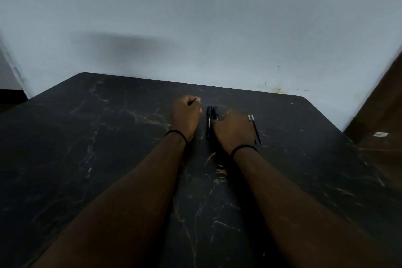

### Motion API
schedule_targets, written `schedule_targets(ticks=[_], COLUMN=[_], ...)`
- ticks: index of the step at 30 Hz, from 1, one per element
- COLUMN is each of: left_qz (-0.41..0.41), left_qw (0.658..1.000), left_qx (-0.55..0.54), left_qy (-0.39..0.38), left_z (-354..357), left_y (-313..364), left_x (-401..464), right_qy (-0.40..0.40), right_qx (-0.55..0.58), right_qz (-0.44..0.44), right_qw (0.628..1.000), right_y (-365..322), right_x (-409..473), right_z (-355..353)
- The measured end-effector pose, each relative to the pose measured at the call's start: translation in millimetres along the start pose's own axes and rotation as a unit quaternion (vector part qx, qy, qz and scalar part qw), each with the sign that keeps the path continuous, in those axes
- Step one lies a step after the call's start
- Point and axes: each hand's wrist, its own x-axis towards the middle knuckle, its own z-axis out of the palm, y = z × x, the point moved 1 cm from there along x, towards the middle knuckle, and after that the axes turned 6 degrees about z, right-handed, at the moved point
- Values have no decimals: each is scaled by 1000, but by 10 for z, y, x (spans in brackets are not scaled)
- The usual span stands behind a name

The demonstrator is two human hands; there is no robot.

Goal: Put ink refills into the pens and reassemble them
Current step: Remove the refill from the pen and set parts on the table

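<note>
Both my hands are down on the dark marbled table (108,159), near the far edge. Left hand (186,116) is curled into a loose fist, just left of the pens; can't tell if anything is inside it. Right hand (235,131) lies palm down, thumb side touching the pens (209,123), fingers curled under and hidden, so I can't tell if it has a hold on anything yet

Step, as I read it: picking up the first pen. To do it well, I'd pinch one barrel only, near the middle, and roll it clear of its neighbour first, since they lie touching. Then pass it to the left hand so the right is free for a refill

Pens: two black barrels side by side between my hands, pointing away from me, one with faint pale print along it. Dark on dark, easy to misjudge the edges

Refills (255,129): two thin dark rods with pale metal tips at the far end, lying together just right of my right hand, partly under its edge. Thin, will roll
</note>
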Motion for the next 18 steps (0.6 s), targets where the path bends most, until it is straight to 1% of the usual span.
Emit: schedule_targets(ticks=[10, 18], left_qz=[8, 7], left_qw=[1000, 1000], left_qx=[10, 28], left_qy=[-4, -2], left_z=[24, 10], left_y=[-22, -4], left_x=[18, -2], right_qy=[1, -13], right_qx=[-12, 28], right_qz=[9, 20], right_qw=[1000, 999], right_y=[-27, -17], right_x=[5, -7], right_z=[35, 18])
